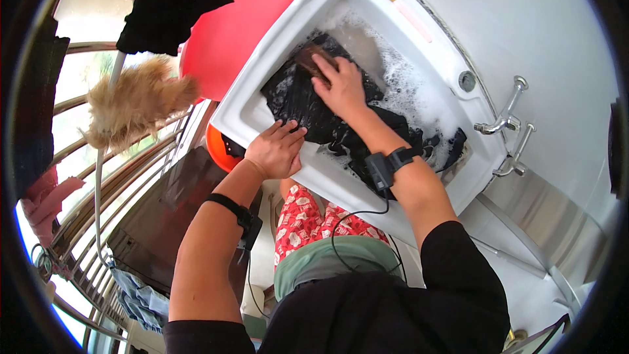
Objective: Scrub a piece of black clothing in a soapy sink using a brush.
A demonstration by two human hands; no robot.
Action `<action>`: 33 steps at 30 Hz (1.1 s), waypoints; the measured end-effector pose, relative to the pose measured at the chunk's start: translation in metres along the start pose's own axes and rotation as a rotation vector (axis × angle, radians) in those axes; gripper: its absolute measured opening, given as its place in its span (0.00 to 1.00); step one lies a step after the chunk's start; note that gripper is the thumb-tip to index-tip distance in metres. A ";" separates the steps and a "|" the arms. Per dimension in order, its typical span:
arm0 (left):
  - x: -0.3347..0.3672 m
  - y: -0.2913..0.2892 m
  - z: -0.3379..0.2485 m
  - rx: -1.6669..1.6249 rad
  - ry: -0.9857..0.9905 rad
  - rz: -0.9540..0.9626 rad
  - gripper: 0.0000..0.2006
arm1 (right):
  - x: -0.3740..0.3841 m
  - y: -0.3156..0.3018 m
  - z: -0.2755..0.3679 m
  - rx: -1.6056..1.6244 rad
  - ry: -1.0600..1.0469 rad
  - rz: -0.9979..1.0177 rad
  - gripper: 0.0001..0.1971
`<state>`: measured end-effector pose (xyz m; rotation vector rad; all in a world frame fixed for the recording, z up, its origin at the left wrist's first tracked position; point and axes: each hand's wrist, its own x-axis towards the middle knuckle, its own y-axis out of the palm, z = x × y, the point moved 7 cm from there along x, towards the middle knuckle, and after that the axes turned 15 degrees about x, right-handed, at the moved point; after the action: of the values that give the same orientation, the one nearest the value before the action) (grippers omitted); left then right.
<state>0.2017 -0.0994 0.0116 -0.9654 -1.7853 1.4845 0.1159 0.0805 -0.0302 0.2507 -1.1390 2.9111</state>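
A wet black garment is spread over the sloping inner side of a white sink, with suds on it. My right hand is closed around a brown scrubbing brush, which lies against the garment's upper part. At the sink's near left rim my left hand grips the garment's edge, fingers bent over the cloth. The garment's lower folds trail right into the foamy water, under my right forearm.
Two metal taps project at the right. A pink toothbrush-like stick lies on the far ledge. Left of the sink stand a large pink basin and an orange bucket. A furry tan item and black cloth hang by the window bars.
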 end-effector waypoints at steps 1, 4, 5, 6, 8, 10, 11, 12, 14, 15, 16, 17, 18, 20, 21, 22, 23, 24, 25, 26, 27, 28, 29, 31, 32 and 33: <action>-0.003 0.003 0.000 0.002 0.008 0.040 0.20 | -0.002 0.005 0.008 0.002 0.013 -0.015 0.29; 0.002 -0.002 0.000 -0.008 0.011 0.119 0.26 | -0.006 0.018 0.022 0.012 0.122 0.004 0.31; 0.005 -0.005 0.000 -0.007 0.017 0.119 0.26 | -0.007 0.018 0.021 -0.001 0.137 0.012 0.32; 0.009 -0.010 -0.003 0.031 0.073 0.096 0.27 | -0.007 0.016 0.020 -0.001 0.139 0.008 0.32; 0.009 -0.011 -0.007 0.070 0.129 0.080 0.28 | -0.006 0.014 0.022 0.033 0.087 0.001 0.31; 0.004 -0.002 -0.001 0.037 0.057 0.148 0.28 | 0.000 0.003 0.013 0.112 0.021 0.011 0.30; 0.006 -0.003 -0.001 0.038 0.060 0.147 0.28 | 0.000 -0.007 0.000 0.131 0.063 -0.009 0.30; 0.008 -0.006 -0.001 0.021 0.021 0.167 0.28 | -0.002 -0.023 -0.009 0.091 0.034 -0.129 0.29; 0.011 -0.010 0.000 0.002 -0.022 0.188 0.28 | -0.010 -0.049 -0.041 0.059 0.136 -0.207 0.29; 0.011 -0.012 0.001 0.020 -0.035 0.208 0.28 | -0.014 -0.056 -0.055 0.008 0.140 -0.189 0.29; 0.014 -0.010 0.001 0.032 -0.041 0.220 0.28 | -0.020 -0.064 -0.071 -0.055 0.145 -0.174 0.29; 0.018 -0.009 -0.001 0.027 -0.033 0.212 0.28 | -0.030 -0.068 -0.085 -0.172 0.132 -0.156 0.28; 0.016 -0.007 0.000 0.023 -0.038 0.240 0.27 | -0.032 -0.068 -0.087 -0.173 0.131 -0.155 0.28; 0.014 -0.004 0.001 0.020 -0.043 0.268 0.26 | -0.043 -0.065 -0.096 -0.066 0.252 -0.104 0.28; 0.009 -0.006 0.002 0.057 -0.025 0.230 0.25 | -0.045 -0.063 -0.077 -0.118 0.249 -0.114 0.28; 0.005 -0.008 0.002 0.094 -0.006 0.192 0.25 | -0.050 -0.059 -0.054 -0.114 0.214 -0.126 0.29; 0.005 -0.006 0.004 0.092 -0.010 0.192 0.25 | -0.056 -0.059 -0.032 -0.026 0.205 -0.118 0.30; 0.005 -0.005 0.000 0.091 0.049 0.157 0.25 | -0.065 -0.055 -0.011 0.099 0.193 -0.077 0.29; 0.008 -0.005 -0.006 0.095 0.117 0.118 0.24 | -0.078 -0.050 0.012 0.078 0.099 -0.025 0.28; 0.005 -0.003 -0.004 0.094 0.119 0.119 0.24 | -0.090 -0.036 0.030 0.105 0.044 0.099 0.28; 0.003 0.003 -0.004 0.055 0.102 0.158 0.24 | -0.097 -0.023 0.036 0.098 0.019 0.185 0.28; 0.000 0.008 -0.003 0.016 0.083 0.198 0.23 | -0.101 -0.011 0.040 0.091 -0.007 0.270 0.28; 0.002 0.008 -0.003 0.014 0.086 0.196 0.23 | -0.092 -0.011 0.032 0.083 -0.006 0.214 0.28; 0.006 -0.002 -0.002 0.010 0.050 0.106 0.21 | -0.058 -0.009 0.012 0.067 0.006 0.122 0.28; 0.003 -0.003 -0.002 0.012 0.047 0.111 0.21 | -0.041 -0.006 0.008 0.053 0.028 0.122 0.28; 0.003 -0.003 -0.001 0.013 0.048 0.121 0.21 | -0.026 -0.005 0.005 0.056 0.003 0.110 0.28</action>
<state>0.2002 -0.0966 0.0146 -1.1100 -1.7079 1.5308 0.1430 0.0821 -0.0273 0.1902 -1.1062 3.0406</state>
